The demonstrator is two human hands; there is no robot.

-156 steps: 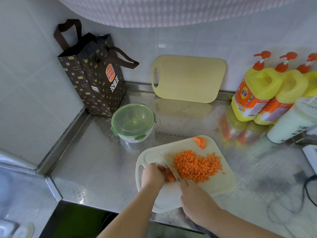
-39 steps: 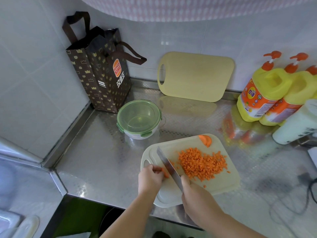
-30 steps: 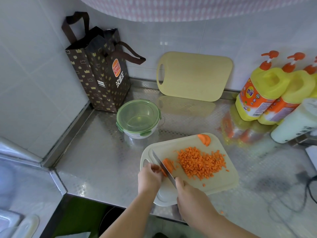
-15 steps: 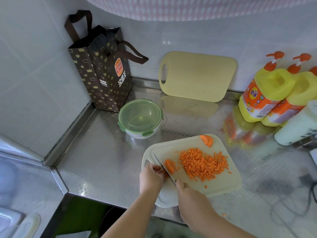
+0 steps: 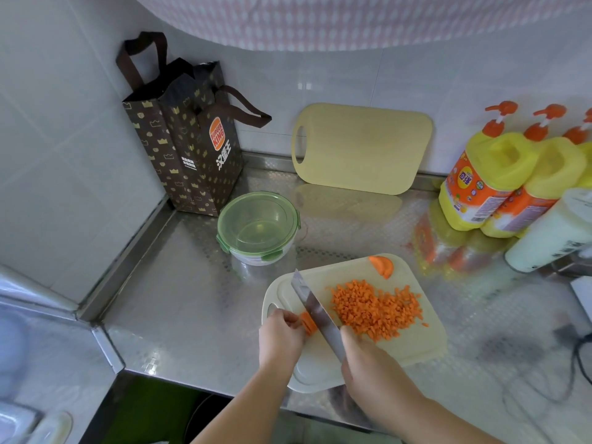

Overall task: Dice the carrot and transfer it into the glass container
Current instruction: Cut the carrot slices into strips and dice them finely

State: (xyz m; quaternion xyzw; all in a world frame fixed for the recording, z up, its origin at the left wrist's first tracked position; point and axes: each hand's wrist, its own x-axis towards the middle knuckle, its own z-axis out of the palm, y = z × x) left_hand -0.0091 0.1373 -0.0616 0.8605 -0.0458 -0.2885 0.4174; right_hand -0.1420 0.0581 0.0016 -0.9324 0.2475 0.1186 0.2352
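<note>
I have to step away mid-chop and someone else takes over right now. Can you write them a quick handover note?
Left hand: pinches a small carrot stub on the white cutting board.
Right hand: grips the knife, blade against the stub.
Done: a pile of diced carrot lies on the board; a carrot end sits at its far edge.
To do: dice the stub, take the green lid off the glass container, which looks empty, and move the dice in.
</note>
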